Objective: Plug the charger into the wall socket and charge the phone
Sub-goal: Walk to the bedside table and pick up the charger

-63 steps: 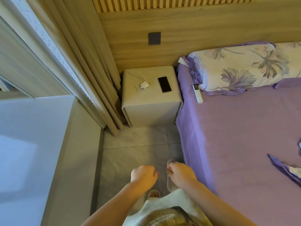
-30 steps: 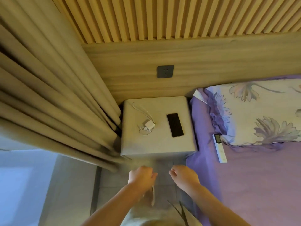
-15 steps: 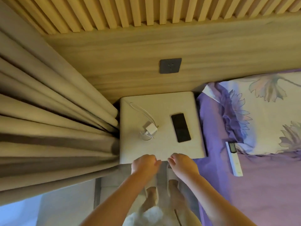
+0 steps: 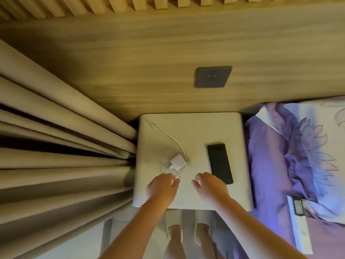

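Two hands, both empty: your left hand (image 4: 162,186) and right hand (image 4: 211,185), each grip loosely curled, hover at lower centre. Charger (image 4: 178,162) and phone (image 4: 220,163) lie on the bench (image 4: 196,128); wall socket (image 4: 212,77) upper centre, unused. Step: reaching; next, lift charger.

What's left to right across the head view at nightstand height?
curtain → charger → phone → pillow

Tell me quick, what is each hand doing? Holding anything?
Left hand: loosely curled, empty, fingertips right by the charger cable.
Right hand: loosely curled, empty, beside the phone.
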`<state>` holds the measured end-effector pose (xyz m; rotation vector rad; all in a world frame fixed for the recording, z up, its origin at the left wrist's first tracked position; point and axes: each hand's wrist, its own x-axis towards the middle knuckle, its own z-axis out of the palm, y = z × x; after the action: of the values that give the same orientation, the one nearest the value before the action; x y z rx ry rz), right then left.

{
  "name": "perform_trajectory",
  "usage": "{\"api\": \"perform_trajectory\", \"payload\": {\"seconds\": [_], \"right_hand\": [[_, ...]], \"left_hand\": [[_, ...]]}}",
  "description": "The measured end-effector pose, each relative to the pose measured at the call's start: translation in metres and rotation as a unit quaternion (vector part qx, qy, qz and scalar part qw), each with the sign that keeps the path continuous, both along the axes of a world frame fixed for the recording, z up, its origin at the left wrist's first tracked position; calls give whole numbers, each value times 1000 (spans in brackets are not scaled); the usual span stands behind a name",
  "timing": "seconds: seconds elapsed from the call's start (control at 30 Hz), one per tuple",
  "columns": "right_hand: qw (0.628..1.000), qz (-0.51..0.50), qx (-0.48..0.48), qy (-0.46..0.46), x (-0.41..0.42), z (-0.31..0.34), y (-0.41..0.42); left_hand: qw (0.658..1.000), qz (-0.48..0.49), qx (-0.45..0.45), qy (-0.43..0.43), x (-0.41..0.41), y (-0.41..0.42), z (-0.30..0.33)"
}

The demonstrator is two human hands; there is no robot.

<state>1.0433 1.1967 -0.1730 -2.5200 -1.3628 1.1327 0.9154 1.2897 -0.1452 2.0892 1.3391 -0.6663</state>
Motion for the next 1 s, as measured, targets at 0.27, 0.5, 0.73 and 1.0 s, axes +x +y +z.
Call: {"api": "perform_trajectory", "payload": {"seconds": [0.27,0.5,0.73,1.0], "right_hand": [[995,-86,12,57,-13,-48,44],[973,-199,13,117,-26,-91,55],[913,-345,136,171,-32,-90,55],[885,-356,223,201,7,-33,59]], "left_hand": [[996,27,-23,-83,10,39,-63],[993,8,-70,-98,21,50,-109],[969,126,-108,-181,22,53,-114],[917,195,-152,-312,31,65,-59]]}}
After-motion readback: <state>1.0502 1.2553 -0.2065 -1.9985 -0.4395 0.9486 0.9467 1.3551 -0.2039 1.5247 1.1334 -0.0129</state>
